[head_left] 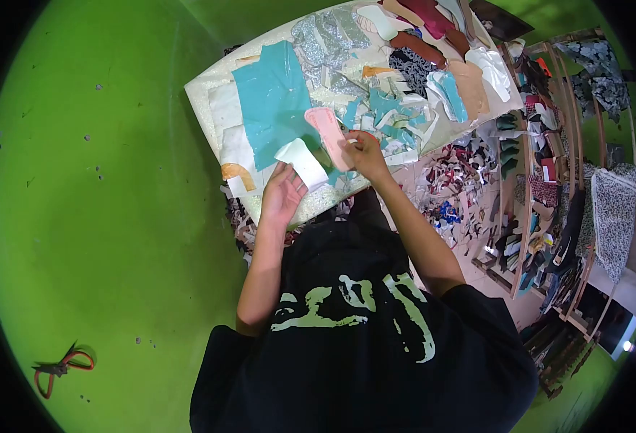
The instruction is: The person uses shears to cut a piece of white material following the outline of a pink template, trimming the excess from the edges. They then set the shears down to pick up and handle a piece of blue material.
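My left hand [283, 193] is closed on the lower left edge of a white cut piece [303, 164], thumb on top. My right hand [365, 154] pinches the lower part of a pink sole-shaped piece [326, 131], close to the right of the white one. Something red shows at my right fingers, too hidden to name. Beyond both hands a turquoise sheet [273, 101] lies on the table [201, 92], over white sheets [224, 108]. Turquoise scraps [383, 105] are strewn to its right.
Glittery silver pieces [325, 36] and dark, brown and beige cut pieces [466, 83] cover the table's far right. Scraps [451, 180] litter the floor at right, beside wooden racks [527, 209] full of materials. Red-handled scissors [62, 369] hang on the green wall [116, 216] at lower left.
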